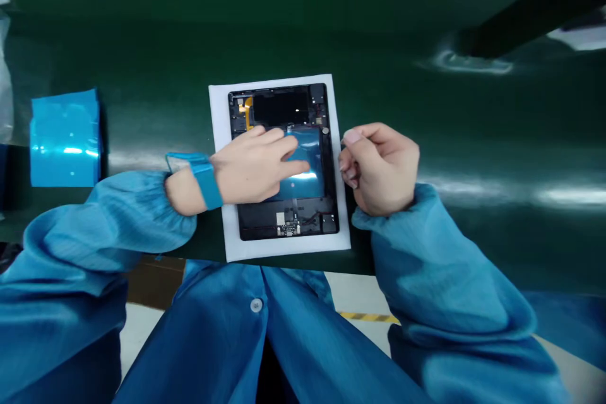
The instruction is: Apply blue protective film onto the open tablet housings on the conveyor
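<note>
An opened tablet-like device (310, 214) with a blue film-covered part (310, 186) lies on a white foam sheet (343, 227). My left hand (255, 164) rests over the left and middle of the device, palm down, fingers apart, holding nothing visible; a blue band circles that wrist. Just past the right edge of the sheet is my right hand (379, 164), its fingers curled and thumb against the index finger. Anything between those fingertips is too small to make out.
Blue film sheets (65, 139) lie on the green table (156, 69) at the left. A dark arm or post (530, 19) reaches in from the upper right. Clear plastic (4, 88) shows at the far left edge.
</note>
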Motion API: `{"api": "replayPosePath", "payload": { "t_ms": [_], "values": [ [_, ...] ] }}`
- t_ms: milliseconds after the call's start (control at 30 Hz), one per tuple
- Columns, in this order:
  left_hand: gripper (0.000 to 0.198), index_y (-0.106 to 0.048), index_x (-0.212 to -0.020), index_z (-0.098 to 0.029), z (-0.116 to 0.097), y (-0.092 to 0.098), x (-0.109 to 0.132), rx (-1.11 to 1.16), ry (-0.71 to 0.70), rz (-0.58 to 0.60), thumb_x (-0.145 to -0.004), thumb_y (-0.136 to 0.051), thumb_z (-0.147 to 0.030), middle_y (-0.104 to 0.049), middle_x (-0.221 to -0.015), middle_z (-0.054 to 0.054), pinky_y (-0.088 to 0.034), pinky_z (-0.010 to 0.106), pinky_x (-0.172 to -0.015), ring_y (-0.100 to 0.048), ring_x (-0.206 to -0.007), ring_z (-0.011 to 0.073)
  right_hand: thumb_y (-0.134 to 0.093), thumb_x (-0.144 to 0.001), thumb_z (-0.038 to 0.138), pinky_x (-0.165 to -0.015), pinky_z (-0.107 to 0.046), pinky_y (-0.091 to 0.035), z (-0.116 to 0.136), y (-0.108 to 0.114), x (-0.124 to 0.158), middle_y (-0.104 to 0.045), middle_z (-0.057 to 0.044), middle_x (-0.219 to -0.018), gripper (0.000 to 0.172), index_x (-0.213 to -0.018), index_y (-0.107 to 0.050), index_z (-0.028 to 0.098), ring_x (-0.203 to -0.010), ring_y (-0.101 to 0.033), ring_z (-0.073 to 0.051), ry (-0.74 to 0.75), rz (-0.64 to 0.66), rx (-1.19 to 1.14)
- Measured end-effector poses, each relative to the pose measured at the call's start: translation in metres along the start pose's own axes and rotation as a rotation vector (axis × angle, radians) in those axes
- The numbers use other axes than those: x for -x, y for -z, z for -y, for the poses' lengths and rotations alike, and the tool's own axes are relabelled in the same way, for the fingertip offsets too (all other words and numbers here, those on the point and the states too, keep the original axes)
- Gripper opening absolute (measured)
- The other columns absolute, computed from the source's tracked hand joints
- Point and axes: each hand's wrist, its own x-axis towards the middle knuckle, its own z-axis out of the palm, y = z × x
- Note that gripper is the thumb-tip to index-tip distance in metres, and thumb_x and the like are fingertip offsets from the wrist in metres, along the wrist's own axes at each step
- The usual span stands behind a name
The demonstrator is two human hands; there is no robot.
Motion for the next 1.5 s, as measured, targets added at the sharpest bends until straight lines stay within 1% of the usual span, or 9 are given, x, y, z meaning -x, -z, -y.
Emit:
{"api": "replayPosePath", "payload": {
  "t_ms": [133,267,400,533,767,967,1067,1333,1500],
  "values": [
    [0.043,-0.068,-0.134,-0.026,-0.003,-0.003,-0.013,0.07,0.013,0.033,-0.093,-0.058,-0.017,-0.067,-0.112,0.012,-0.043,0.041,-0.083,-0.062,-0.105,0.0305,-0.072,-0.086,0.05,-0.033,-0.021,-0.027,-0.004,0.002,0.0,-0.05,0.009,-0.052,0.03,-0.08,-0.059,0.024,-0.035,-0.037,-0.007,0.028,0.031,0.044],
    [0.048,-0.061,-0.143,-0.021,0.02,0.0,0.018,0.157,0.155,-0.061,-0.096,-0.058,-0.024,-0.066,-0.127,0.015,-0.047,0.047,-0.095,-0.062,-0.116,0.0326,-0.068,-0.091,0.041,-0.044,-0.025,-0.043,0.004,0.003,0.009,-0.067,0.002,-0.065,0.019,-0.086,-0.069,0.023,-0.045,-0.054,-0.011,0.233,0.095,0.219],
    [0.084,-0.048,-0.155,-0.015,0.044,-0.002,0.06,0.237,0.327,-0.151,-0.09,-0.068,-0.064,-0.05,-0.156,0.023,-0.039,0.057,-0.116,-0.046,-0.145,0.0422,-0.062,-0.098,0.041,-0.077,-0.033,-0.06,0.02,-0.003,0.02,-0.079,-0.006,-0.121,0.027,-0.111,-0.079,0.025,-0.091,-0.077,-0.022,0.692,0.486,0.661],
    [0.125,-0.031,-0.165,-0.011,0.046,-0.013,0.074,0.299,0.364,-0.034,-0.075,-0.062,-0.092,-0.03,-0.17,0.027,-0.018,0.066,-0.128,-0.027,-0.158,0.0486,-0.057,-0.103,0.047,-0.074,-0.034,-0.058,0.023,-0.018,0.012,-0.069,-0.006,-0.142,0.043,-0.133,-0.073,0.022,-0.09,-0.077,-0.022,0.991,0.753,0.939],
    [0.136,-0.019,-0.169,-0.011,0.042,-0.017,0.069,0.327,0.398,0.078,-0.072,-0.049,-0.101,-0.015,-0.175,0.023,-0.007,0.062,-0.132,-0.014,-0.163,0.0445,-0.045,-0.108,0.049,-0.077,-0.033,-0.056,0.022,-0.033,-0.029,-0.067,-0.008,-0.146,0.051,-0.144,-0.067,0.02,-0.106,-0.076,-0.024,1.039,0.693,1.079],
    [0.131,-0.019,-0.169,-0.013,0.042,-0.021,0.069,0.325,0.398,0.057,-0.075,-0.047,-0.1,-0.015,-0.176,0.021,-0.007,0.06,-0.133,-0.014,-0.164,0.0439,-0.044,-0.106,0.061,-0.064,-0.034,-0.054,0.019,-0.035,0.018,-0.063,-0.015,-0.148,0.068,-0.142,-0.066,0.008,-0.08,-0.076,-0.021,1.121,0.625,1.169],
    [0.131,-0.019,-0.169,-0.012,0.042,-0.023,0.069,0.321,0.392,0.053,-0.075,-0.043,-0.101,-0.014,-0.176,0.021,-0.006,0.061,-0.133,-0.013,-0.164,0.0438,-0.046,-0.107,0.057,-0.064,-0.031,-0.054,0.015,-0.032,0.039,-0.068,-0.013,-0.142,0.06,-0.132,-0.073,0.01,-0.075,-0.076,-0.017,1.179,0.637,1.115],
    [0.138,-0.018,-0.169,-0.012,0.044,-0.022,0.069,0.32,0.387,0.052,-0.07,-0.04,-0.105,-0.014,-0.176,0.021,-0.005,0.061,-0.133,-0.013,-0.164,0.0435,-0.043,-0.108,0.055,-0.067,-0.034,-0.056,0.016,-0.015,0.002,-0.066,-0.011,-0.146,0.059,-0.142,-0.067,0.013,-0.094,-0.079,-0.024,0.946,0.447,1.244],
    [0.134,-0.019,-0.169,-0.016,0.046,-0.023,0.07,0.335,0.385,0.027,-0.071,-0.042,-0.104,-0.015,-0.176,0.018,-0.005,0.063,-0.132,-0.014,-0.164,0.0438,-0.047,-0.105,0.06,-0.059,-0.034,-0.056,0.011,-0.014,0.033,-0.065,-0.013,-0.146,0.065,-0.135,-0.07,0.007,-0.071,-0.075,-0.018,1.125,0.538,1.198]
  ]
}}
